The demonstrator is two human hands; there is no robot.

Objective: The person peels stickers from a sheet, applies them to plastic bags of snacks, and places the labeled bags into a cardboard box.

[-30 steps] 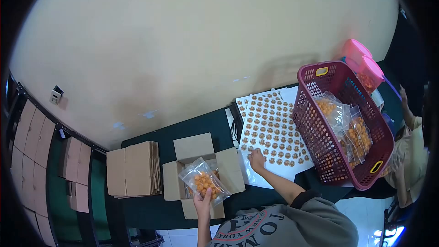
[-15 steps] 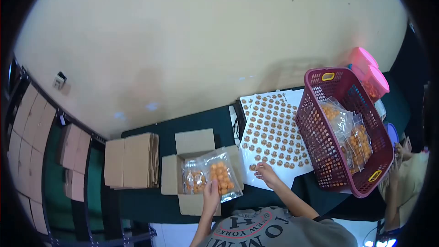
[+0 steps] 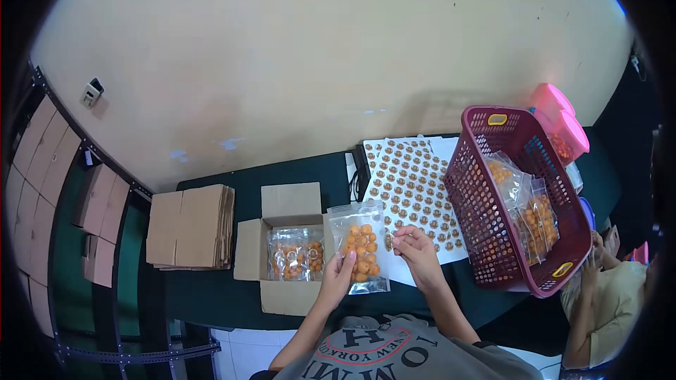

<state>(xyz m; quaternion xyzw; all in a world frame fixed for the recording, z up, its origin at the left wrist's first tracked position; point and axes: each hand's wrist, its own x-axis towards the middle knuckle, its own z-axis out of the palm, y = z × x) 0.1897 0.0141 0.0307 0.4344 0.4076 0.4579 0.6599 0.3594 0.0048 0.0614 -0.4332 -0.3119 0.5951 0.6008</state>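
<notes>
My left hand (image 3: 339,278) grips the lower left side of a clear bag of orange balls (image 3: 362,250), held upright between the carton and the sticker sheets. Beside the bag's right edge, my right hand (image 3: 417,252) has its thumb and fingertips pinched together; what they hold is too small to make out. Sheets of round brown stickers (image 3: 415,186) lie behind my right hand. An open cardboard box (image 3: 290,200) on the left contains clear bags with orange balls (image 3: 296,257).
Flattened cartons (image 3: 184,229) are stacked at the left. A maroon basket (image 3: 486,218) with filled bags stands right, near pink-lidded tubs (image 3: 572,134). Another person (image 3: 612,295) is at the far right. Shelves with boxes (image 3: 53,162) line the left side.
The bag in my left hand has moved right, away from above the box. My right hand has come beside it, fingertips now pinched. The whole view has shifted slightly.
</notes>
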